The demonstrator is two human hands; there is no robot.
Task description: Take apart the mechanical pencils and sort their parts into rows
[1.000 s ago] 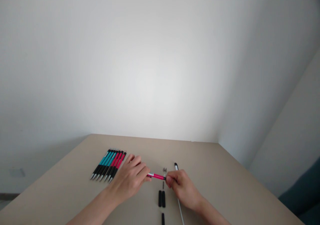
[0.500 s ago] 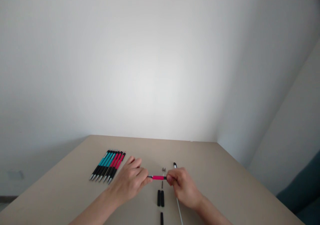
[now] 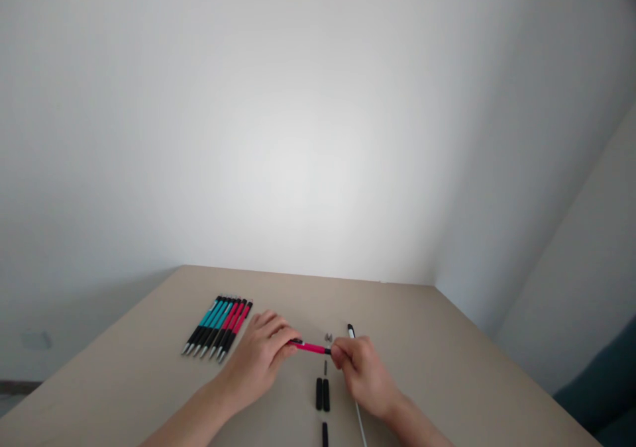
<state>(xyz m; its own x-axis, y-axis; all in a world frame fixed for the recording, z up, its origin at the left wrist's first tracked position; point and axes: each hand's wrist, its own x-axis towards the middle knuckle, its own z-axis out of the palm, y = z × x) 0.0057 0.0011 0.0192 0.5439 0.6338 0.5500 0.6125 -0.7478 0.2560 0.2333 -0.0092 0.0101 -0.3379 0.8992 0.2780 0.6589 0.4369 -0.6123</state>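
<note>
A pink pen with black ends is stretched between my two hands, above the table. My left hand pinches its left end, where a black clip shows by the fingertips. The black right end is gripped in the curled fingers of my right hand, which hide its tip. Below the pen lie two black grip sleeves side by side, and a small grey metal piece. Several tiny silver parts lie just beyond it.
On the left lies a slanted row of turquoise and pink pens, tips toward me. A white stick with a black end passes under my right hand. Another black piece is at the bottom edge. The beige table meets a white wall.
The pen's left end has tilted up slightly, and more of its pink barrel and the clip show. My left fingers have shifted along it, while my right hand keeps its hold.
</note>
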